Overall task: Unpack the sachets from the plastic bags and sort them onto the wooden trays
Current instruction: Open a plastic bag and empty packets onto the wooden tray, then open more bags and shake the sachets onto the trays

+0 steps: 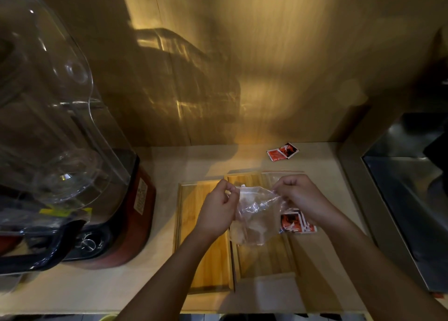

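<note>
My left hand point(219, 208) and my right hand point(299, 196) each pinch one side of the mouth of a clear plastic bag point(254, 211), held above two wooden trays. Pale sachets show faintly inside the bag. The left tray point(194, 245) and the right tray point(266, 255) lie side by side on the counter. Under my right wrist, a second plastic bag with red and black sachets point(294, 222) rests on the right tray. Two red sachets point(282, 151) lie loose on the counter by the back wall.
A large blender with a clear cover and red base point(72, 175) fills the left of the counter. A metal sink point(412, 199) sits at the right. A wooden wall point(242, 66) closes the back. The counter's front edge point(242, 311) runs along the bottom.
</note>
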A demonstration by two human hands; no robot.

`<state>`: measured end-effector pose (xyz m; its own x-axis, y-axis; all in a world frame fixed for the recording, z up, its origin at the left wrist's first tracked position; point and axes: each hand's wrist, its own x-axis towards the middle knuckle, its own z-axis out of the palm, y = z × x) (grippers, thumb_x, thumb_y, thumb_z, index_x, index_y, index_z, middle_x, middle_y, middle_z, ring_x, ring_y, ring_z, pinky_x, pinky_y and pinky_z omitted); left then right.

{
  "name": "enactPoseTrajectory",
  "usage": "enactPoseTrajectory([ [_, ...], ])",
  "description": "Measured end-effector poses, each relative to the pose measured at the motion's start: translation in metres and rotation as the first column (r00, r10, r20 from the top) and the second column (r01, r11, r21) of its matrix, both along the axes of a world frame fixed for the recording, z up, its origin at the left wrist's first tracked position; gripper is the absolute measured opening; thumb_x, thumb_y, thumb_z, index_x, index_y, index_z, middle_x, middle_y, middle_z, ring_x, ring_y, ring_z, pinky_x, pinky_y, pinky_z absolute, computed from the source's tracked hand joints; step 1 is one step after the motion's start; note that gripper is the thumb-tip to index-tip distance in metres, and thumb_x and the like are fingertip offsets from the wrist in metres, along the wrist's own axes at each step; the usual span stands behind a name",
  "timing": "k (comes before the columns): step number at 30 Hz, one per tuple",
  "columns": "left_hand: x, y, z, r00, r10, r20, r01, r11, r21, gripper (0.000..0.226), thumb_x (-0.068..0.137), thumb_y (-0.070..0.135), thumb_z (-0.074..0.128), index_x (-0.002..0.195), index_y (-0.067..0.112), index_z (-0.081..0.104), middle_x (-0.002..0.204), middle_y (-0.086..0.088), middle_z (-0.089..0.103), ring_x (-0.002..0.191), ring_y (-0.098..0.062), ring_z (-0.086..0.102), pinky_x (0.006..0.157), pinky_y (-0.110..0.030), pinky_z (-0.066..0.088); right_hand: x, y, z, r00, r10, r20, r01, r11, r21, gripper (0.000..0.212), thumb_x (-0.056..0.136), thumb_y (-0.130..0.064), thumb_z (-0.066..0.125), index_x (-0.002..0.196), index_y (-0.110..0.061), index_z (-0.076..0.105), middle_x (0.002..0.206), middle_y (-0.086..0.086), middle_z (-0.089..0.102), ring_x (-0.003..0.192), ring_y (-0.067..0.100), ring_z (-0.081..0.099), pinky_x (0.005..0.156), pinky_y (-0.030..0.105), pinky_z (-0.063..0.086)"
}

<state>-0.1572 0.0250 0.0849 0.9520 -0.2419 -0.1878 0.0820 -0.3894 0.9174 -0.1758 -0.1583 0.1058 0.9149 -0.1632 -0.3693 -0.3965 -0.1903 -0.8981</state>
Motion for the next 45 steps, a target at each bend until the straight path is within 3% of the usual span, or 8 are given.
enactPoseTrajectory([
  [8,0.003,-0.011,0.002,1.0,0.027,-0.003,-0.027,0.998,-0.053,0.016,0.093,0.022,0.049,0.077,0.019,0.051,0.07,-0.025,0.064,0.057,-0.034,0.058,0.06,-0.053,0.052,0.0,-0.01,0.008,0.999,0.019,-0.032,-0.02,0.998,-0.054,0.016,0.084,0.0,0.052,0.073,0.004,0.064,0.066,0.015,0.058,0.055,0.02,0.057,0.055,0.03,0.048],
  [17,0.019,-0.059,0.022,0.997,-0.07,0.019,0.072,0.989,-0.132,0.017,0.092,0.016,0.051,0.075,0.016,0.051,0.064,-0.013,0.063,0.04,-0.015,0.048,0.037,-0.021,0.039,-0.016,-0.05,0.031,0.995,-0.078,0.058,0.087,0.983,-0.161,0.017,0.085,-0.002,0.052,0.072,-0.001,0.064,0.06,0.013,0.055,0.05,0.017,0.05,0.045,0.022,0.042],
  [20,0.018,-0.081,0.027,0.99,-0.135,0.033,0.138,0.977,-0.162,0.018,0.092,0.015,0.051,0.074,0.015,0.05,0.061,-0.011,0.059,0.036,-0.012,0.046,0.04,-0.022,0.039,-0.026,-0.067,0.039,0.978,-0.17,0.12,0.189,0.966,-0.174,0.017,0.084,0.0,0.053,0.072,-0.003,0.064,0.053,0.006,0.053,0.045,0.012,0.047,0.044,0.019,0.04],
  [27,0.005,-0.132,0.011,0.905,-0.33,0.269,0.32,0.944,0.083,0.012,0.084,0.015,0.057,0.074,0.022,0.054,0.08,0.0,0.063,0.078,-0.018,0.059,0.072,-0.035,0.047,-0.069,-0.109,0.016,0.925,-0.315,0.212,0.374,0.857,-0.356,0.007,0.08,-0.007,0.061,0.083,-0.01,0.066,0.077,0.005,0.067,0.075,0.019,0.063,0.071,0.033,0.049],
  [32,-0.017,-0.145,-0.041,0.65,-0.63,0.424,0.437,0.767,0.469,0.007,0.078,0.01,0.051,0.078,0.013,0.058,0.082,-0.009,0.062,0.079,-0.025,0.057,0.068,-0.034,0.043,-0.104,-0.121,-0.042,0.957,-0.285,0.048,0.255,0.756,-0.602,0.023,0.079,-0.006,0.058,0.063,-0.02,0.05,0.068,0.004,0.061,0.07,0.026,0.06,0.062,0.03,0.044],
  [36,-0.033,-0.144,-0.084,0.532,-0.809,0.25,0.479,0.531,0.699,0.021,0.074,0.019,0.047,0.082,0.016,0.066,0.083,-0.005,0.07,0.078,-0.025,0.068,0.068,-0.031,0.054,-0.122,-0.121,-0.085,0.959,-0.182,-0.215,-0.019,0.721,-0.693,0.014,0.081,-0.008,0.053,0.074,-0.02,0.051,0.084,0.009,0.067,0.081,0.03,0.064,0.067,0.033,0.047],
  [40,-0.033,-0.143,-0.094,0.459,-0.888,0.03,0.633,0.35,0.69,0.036,0.085,0.034,0.041,0.103,0.011,0.061,0.108,-0.01,0.065,0.104,-0.028,0.057,0.092,-0.037,0.045,-0.125,-0.12,-0.098,0.878,-0.048,-0.476,-0.283,0.75,-0.597,0.023,0.082,-0.023,0.057,0.103,-0.014,0.059,0.106,0.009,0.065,0.099,0.027,0.061,0.083,0.033,0.048],
  [45,-0.015,-0.138,-0.07,0.776,-0.631,0.007,0.566,0.701,0.433,0.017,0.089,0.024,0.05,0.091,0.015,0.065,0.097,-0.011,0.069,0.091,-0.026,0.063,0.072,-0.029,0.043,-0.096,-0.135,-0.077,0.861,0.067,-0.504,-0.402,0.695,-0.596,0.008,0.08,-0.018,0.054,0.084,-0.015,0.061,0.095,0.011,0.065,0.097,0.031,0.062,0.077,0.034,0.047],
])
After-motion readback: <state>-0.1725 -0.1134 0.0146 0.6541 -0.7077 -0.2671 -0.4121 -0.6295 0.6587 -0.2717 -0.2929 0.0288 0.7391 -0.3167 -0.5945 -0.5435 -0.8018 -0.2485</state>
